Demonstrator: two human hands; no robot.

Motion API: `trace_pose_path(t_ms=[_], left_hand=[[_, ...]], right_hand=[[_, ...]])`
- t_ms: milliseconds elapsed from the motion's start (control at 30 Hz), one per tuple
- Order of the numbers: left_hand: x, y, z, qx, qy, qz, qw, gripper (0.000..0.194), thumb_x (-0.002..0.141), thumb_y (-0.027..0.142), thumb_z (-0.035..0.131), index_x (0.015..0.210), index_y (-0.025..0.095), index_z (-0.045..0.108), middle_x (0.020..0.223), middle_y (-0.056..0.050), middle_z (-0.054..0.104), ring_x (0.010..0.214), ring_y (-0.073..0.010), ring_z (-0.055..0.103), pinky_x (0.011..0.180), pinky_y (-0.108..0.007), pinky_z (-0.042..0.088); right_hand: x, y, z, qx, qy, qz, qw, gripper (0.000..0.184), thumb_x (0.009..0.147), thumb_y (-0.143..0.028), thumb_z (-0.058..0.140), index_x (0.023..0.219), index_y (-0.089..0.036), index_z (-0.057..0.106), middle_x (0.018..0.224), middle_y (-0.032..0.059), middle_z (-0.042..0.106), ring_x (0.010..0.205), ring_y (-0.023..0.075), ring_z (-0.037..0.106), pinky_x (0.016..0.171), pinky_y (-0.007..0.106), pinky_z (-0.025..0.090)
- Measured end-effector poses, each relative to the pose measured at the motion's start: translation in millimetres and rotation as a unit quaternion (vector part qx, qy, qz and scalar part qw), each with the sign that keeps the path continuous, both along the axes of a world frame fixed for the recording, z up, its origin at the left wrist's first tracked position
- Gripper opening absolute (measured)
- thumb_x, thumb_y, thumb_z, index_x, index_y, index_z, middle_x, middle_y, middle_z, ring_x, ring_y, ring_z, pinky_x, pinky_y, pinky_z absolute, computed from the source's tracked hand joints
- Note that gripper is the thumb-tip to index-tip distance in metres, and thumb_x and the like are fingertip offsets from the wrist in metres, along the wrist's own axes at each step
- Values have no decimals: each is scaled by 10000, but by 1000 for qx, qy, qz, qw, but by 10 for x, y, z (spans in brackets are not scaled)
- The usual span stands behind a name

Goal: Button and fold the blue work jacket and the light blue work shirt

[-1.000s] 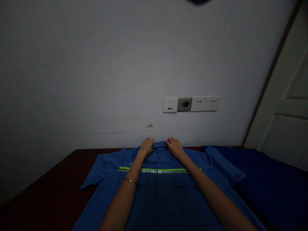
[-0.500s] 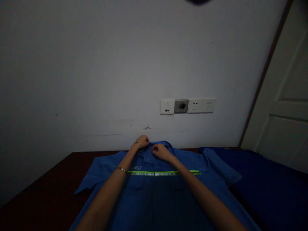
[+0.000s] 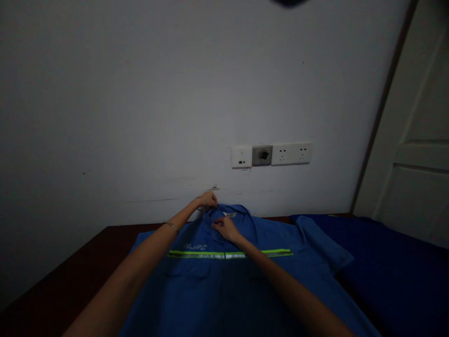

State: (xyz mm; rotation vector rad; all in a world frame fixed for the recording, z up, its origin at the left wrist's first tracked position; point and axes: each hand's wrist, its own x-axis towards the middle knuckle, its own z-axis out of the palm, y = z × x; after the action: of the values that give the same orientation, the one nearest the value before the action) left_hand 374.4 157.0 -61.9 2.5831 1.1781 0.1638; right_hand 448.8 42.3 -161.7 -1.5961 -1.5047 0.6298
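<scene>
A blue short-sleeved work shirt (image 3: 231, 290) lies spread out, front up, with its collar toward the wall. A yellow-green and silver reflective strip (image 3: 280, 252) crosses its chest, and pale letters are printed above the strip on the left. My left hand (image 3: 209, 200) is closed on the left back part of the collar. Just to the right and nearer to me, my right hand (image 3: 226, 228) pinches the collar's left front edge. A white label (image 3: 230, 215) shows inside the neck. Both hands' fingertips are partly hidden.
The shirt lies on a dark red surface (image 3: 87, 252) against a white wall (image 3: 157, 93). Sockets and switch plates (image 3: 291, 153) sit on the wall above the collar. Dark blue cloth (image 3: 396, 262) lies at right, beside a pale door (image 3: 421, 187).
My right hand has shifted left along the collar, and the neck label has come into view. My left forearm has swung out to the left, uncovering more of the printed letters.
</scene>
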Motion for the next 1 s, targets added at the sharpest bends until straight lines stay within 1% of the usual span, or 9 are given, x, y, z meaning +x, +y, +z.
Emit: trace_pose_path(t_ms=[233, 467, 600, 700, 733, 800, 867, 933, 1000], left_hand=[[-3, 35, 33, 10, 22, 21, 999, 160, 623, 139, 601, 747, 108, 697, 550, -9, 622, 478, -128, 569, 485, -199, 466], [19, 94, 56, 61, 69, -25, 995, 193, 566, 61, 561, 683, 125, 701, 581, -22, 649, 585, -146, 608, 592, -193, 484], [50, 26, 23, 91, 101, -63, 989, 305, 544, 10, 525, 746, 146, 709, 686, -44, 687, 704, -165, 626, 678, -209, 483], [63, -60, 16, 120, 124, -78, 982, 369, 564, -6, 513, 831, 160, 707, 778, -68, 699, 787, -178, 629, 738, -228, 474], [65, -85, 18, 128, 132, -80, 980, 373, 576, -5, 512, 850, 158, 705, 801, -77, 699, 807, -183, 629, 751, -235, 472], [67, -122, 24, 144, 148, -85, 975, 373, 600, 3, 511, 884, 154, 700, 848, -93, 695, 846, -196, 627, 773, -250, 467], [66, -141, 27, 159, 159, -90, 970, 373, 623, 16, 508, 917, 152, 693, 899, -108, 688, 885, -212, 620, 789, -269, 464], [60, -148, 24, 172, 166, -94, 966, 378, 642, 31, 506, 952, 154, 684, 943, -121, 677, 911, -226, 615, 793, -288, 465], [46, -148, 15, 183, 169, -96, 964, 383, 654, 47, 510, 981, 159, 675, 974, -128, 667, 927, -237, 610, 790, -299, 467]], right_hand=[[-69, -34, 58, -36, -10, -7, 999, 140, 635, -174, 675, 764, -126, 652, 630, 3, 622, 546, 101, 525, 483, 187, 364], [-70, -56, 40, -27, -55, 7, 998, 137, 575, -131, 667, 705, -146, 629, 570, -42, 582, 519, 89, 507, 463, 175, 338], [-38, -103, 93, -25, -80, 55, 995, 150, 577, -162, 685, 711, -158, 617, 566, -47, 577, 528, 95, 527, 471, 173, 348], [107, -138, 222, -41, -106, 94, 989, 142, 662, -261, 652, 755, -158, 622, 545, -32, 575, 503, 112, 541, 476, 191, 359], [187, -149, 278, -27, -133, 79, 988, 139, 697, -282, 621, 757, -156, 624, 563, -15, 587, 522, 122, 551, 497, 200, 369], [383, -173, 383, 28, -212, -3, 977, 124, 750, -255, 554, 761, -154, 624, 670, 33, 627, 630, 145, 577, 575, 217, 385], [598, -198, 447, 69, -289, -95, 950, 123, 766, -188, 504, 799, -151, 616, 819, 80, 640, 758, 162, 578, 654, 224, 384], [803, -218, 454, 75, -337, -150, 926, 156, 760, -145, 484, 859, -145, 603, 921, 112, 623, 824, 170, 571, 693, 228, 379], [981, -222, 423, 58, -356, -167, 918, 181, 739, -131, 497, 890, -138, 597, 946, 123, 615, 834, 175, 571, 696, 231, 379]])
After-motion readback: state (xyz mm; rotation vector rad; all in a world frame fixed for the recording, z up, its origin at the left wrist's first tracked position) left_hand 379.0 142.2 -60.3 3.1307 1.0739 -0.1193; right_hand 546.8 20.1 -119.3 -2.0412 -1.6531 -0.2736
